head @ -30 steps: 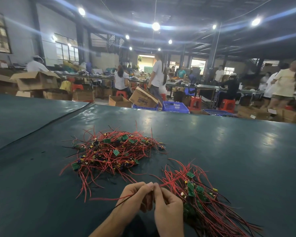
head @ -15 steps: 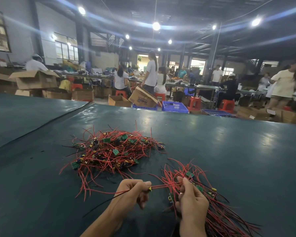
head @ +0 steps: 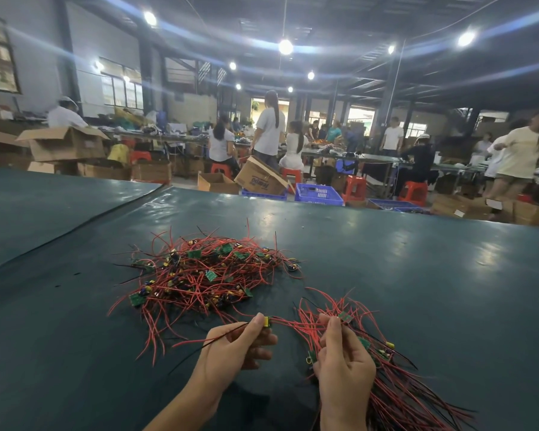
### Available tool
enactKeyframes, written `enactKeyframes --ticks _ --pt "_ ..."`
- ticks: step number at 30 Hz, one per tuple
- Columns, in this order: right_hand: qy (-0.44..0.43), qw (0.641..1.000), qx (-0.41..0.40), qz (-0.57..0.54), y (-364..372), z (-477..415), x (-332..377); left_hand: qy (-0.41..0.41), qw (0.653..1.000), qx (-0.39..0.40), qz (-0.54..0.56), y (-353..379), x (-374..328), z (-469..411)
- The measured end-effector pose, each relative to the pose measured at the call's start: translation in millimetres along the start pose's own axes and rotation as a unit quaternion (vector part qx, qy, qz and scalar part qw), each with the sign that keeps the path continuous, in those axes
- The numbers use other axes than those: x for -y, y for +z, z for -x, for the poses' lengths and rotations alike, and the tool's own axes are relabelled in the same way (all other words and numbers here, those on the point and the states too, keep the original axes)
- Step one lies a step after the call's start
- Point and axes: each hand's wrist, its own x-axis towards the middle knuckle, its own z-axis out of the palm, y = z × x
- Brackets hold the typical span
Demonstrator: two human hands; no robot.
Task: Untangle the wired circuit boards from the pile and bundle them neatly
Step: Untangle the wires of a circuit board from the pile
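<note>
- The left hand (head: 240, 343) and right hand (head: 344, 362), pressed together a second ago, have drawn apart.
- A red wire (head: 293, 321) now stretches between their grips.
- A small circuit board (head: 266, 321) has emerged at the left fingertips.
- The right hand has closed around the bundle (head: 402, 396).

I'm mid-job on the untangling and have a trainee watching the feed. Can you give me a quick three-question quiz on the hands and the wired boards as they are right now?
1. True or false: the left hand is empty.
2. Multiple choice: the right hand grips
A) a cardboard box
B) the bundle of wired boards
C) a blue crate
3. Fill in: most wires in the tangled pile are ___.

Key:
1. False. Its fingertips pinch a single wired board with a yellow part.
2. B.
3. Red.
</note>
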Motion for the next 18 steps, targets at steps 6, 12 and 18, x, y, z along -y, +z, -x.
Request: enactKeyframes --ticks 6,12,18 --pt "0.011 0.997 0.005 -0.074 1 -2 4 0.056 0.997 0.015 -0.042 4 -1 3" --pt "0.074 0.988 0.123 -0.056 0 2 3 -0.029 0.989 0.076 0.125 2 -13 8" --pt "0.083 0.956 0.274 0.059 9 17 -3 -0.131 0.96 0.218 0.12 7 -7 8"
